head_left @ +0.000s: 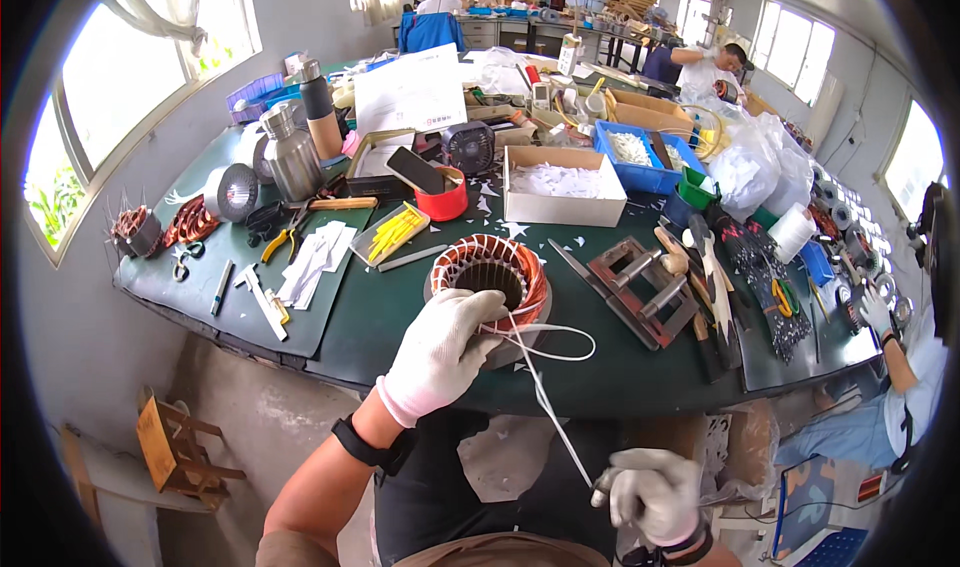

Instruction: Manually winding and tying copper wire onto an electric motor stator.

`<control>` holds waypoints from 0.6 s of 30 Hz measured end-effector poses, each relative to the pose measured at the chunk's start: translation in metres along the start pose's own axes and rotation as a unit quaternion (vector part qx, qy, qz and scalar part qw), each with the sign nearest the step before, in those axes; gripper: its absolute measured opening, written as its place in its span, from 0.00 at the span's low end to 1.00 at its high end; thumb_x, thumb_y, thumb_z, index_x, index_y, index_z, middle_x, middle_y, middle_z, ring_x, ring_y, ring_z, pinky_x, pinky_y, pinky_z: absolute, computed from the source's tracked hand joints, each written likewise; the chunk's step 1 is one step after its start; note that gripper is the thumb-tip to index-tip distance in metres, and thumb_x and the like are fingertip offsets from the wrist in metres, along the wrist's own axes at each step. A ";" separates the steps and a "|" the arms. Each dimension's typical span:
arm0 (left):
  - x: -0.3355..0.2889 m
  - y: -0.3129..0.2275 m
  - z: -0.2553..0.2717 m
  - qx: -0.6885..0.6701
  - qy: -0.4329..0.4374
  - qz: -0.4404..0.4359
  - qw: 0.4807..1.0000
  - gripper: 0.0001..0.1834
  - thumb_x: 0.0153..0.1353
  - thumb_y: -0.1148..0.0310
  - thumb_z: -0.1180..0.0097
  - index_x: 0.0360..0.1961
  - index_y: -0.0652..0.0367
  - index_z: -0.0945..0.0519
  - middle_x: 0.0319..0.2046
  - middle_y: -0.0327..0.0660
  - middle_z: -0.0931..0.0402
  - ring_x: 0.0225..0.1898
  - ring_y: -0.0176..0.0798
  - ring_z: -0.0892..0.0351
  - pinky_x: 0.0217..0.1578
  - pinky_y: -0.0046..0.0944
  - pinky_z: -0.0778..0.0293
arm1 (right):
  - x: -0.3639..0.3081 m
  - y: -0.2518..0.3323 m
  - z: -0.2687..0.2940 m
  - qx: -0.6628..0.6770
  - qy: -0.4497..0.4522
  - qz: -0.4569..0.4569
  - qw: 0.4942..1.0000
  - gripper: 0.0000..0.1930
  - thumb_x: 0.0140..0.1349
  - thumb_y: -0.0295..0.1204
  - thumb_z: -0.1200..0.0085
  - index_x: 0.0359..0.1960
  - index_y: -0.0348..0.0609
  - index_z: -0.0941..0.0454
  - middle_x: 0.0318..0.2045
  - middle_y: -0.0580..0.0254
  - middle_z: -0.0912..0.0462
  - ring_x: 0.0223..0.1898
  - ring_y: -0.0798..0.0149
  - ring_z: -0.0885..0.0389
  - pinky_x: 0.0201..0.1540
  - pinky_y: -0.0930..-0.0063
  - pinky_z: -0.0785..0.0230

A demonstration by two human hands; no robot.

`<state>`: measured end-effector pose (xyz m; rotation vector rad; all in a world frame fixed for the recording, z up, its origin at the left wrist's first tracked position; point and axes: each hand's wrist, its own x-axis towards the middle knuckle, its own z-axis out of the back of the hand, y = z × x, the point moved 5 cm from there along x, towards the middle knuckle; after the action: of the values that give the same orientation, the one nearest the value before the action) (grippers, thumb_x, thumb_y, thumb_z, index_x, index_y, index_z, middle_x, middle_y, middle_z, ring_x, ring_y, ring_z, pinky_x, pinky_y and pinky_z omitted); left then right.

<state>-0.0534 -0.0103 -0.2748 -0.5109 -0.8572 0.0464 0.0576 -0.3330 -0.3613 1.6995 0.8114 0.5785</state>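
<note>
A motor stator (535, 277) with copper windings stands on the green table in front of me, white lacing wound around its top ring. My left hand (442, 345), in a white glove, is closed at the near side of that ring, fingers over the windings where the white cord (549, 405) comes out. From there the cord runs tight down to my right hand (650, 497), also gloved, which grips it low over my lap. A loose loop of cord spreads to the right of the stator. The left fingertips partly hide the lacing.
Left of the stator lie yellow sticks (398, 235), white paper strips (312, 262) and pliers (283, 239). Behind it are a red container (442, 203) and a white box of paper pieces (563, 210). A metal fixture (648, 292) stands right. A co-worker's gloved hand (876, 310) is far right.
</note>
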 end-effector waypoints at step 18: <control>-0.004 0.009 0.008 -0.018 0.001 -0.022 1.000 0.24 0.51 0.80 0.24 0.52 0.60 0.14 0.43 0.47 0.16 0.48 0.55 0.16 0.52 0.49 0.19 | 0.103 0.055 -0.148 -0.014 0.206 0.094 0.974 0.13 0.82 0.29 0.47 0.52 0.32 0.14 0.26 0.70 0.21 0.22 0.77 0.26 0.29 0.81 0.29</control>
<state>-0.0601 0.0000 -0.2776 -0.5256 -0.8692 -0.0101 0.0283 -0.1696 -0.2715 1.6635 0.9320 1.0930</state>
